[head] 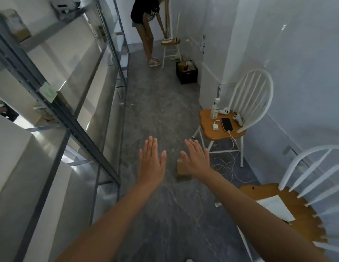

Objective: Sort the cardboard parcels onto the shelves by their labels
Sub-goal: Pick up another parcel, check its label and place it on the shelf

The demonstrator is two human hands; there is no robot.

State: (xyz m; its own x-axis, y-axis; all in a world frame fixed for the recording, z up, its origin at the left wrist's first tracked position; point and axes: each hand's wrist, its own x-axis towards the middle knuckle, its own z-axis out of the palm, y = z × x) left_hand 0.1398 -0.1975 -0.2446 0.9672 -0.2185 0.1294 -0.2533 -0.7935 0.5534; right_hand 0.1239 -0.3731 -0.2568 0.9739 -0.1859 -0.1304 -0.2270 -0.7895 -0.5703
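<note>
Both arms reached out in front of the person, and neither hand held anything. The left hand was flat, fingers straight and close together, palm down over the grey floor. The right hand was spread the same way, empty and just beside it.

One small cardboard parcel lay on the floor, seen between the two hands and partly hidden behind the right thumb. Neither hand appeared to touch it; both seemed to hover above it. I could not read its label from where it lay.

The metal shelves ran along the left wall. A few brownish boxes sat on them, too blurred to count, and a green note was stuck to one upright.

I judged the sorting to be partly done, since some boxes looked shelved and only this one parcel showed on the floor. It had yet to be picked up, read and placed.

To the right stood a white chair with a phone on its seat. Farther down the room another person bent over a stool.
</note>
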